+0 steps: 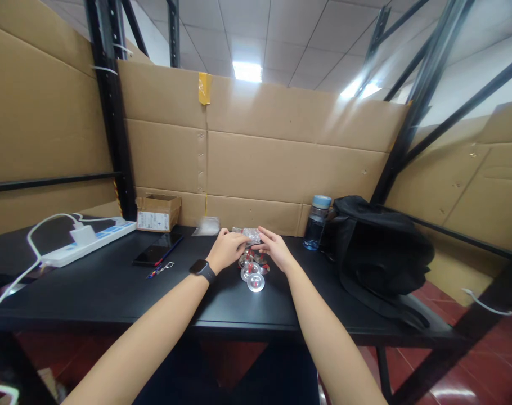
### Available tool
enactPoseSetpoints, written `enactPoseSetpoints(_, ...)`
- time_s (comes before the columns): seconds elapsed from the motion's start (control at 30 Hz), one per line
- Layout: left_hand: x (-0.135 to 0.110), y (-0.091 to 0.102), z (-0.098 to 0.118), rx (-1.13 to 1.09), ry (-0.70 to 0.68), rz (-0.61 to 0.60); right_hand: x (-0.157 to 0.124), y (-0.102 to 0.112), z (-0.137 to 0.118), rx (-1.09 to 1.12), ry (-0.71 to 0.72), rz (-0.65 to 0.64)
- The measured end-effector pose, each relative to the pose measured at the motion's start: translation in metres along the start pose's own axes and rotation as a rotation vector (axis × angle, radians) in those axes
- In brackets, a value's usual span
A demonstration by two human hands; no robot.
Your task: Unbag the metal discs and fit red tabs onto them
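My left hand [227, 248] and my right hand [274, 248] meet over the middle of the black table [112, 287]. Both pinch a small clear plastic bag [251, 234] held between their fingertips. Just below them, several shiny round metal discs with red parts [253, 272] lie in a cluster on the table. A black smartwatch [202, 270] sits on my left wrist. What is inside the bag is too small to make out.
A blue-capped water bottle [317, 222] and a black bag [378, 247] stand at the right. At the left lie a phone [151, 254], a pen, a white power strip [89, 242] with cable and a small cardboard box [158, 212]. Cardboard walls surround the table.
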State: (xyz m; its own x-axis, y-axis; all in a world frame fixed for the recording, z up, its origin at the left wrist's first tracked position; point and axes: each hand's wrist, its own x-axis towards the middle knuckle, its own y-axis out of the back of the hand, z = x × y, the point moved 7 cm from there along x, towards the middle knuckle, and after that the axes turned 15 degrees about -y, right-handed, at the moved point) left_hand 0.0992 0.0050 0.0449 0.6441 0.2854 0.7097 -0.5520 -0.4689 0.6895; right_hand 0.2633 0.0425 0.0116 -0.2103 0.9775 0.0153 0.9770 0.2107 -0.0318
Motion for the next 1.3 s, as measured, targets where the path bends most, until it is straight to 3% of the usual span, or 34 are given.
enactPoseSetpoints(0.37,0.001,-0.001,0.004,0.059,-0.104,-0.004,-0.002,0.000,-0.005,-0.088,0.014,0.039)
enactPoseSetpoints(0.73,0.003,-0.005,0.009,0.032,-0.079,-0.026,-0.006,-0.006,-0.005,-0.043,-0.029,-0.015)
enactPoseSetpoints(1.03,0.000,-0.011,-0.002,-0.040,-0.066,-0.067,-0.003,-0.002,-0.003,-0.084,-0.024,0.031)
enactPoseSetpoints(1.17,-0.007,-0.011,-0.019,0.039,0.034,-0.066,-0.001,0.003,-0.002,-0.092,-0.036,0.083)
enactPoseSetpoints(1.3,-0.030,-0.009,-0.054,0.122,0.270,-0.033,0.001,0.006,-0.001,-0.141,-0.022,0.127)
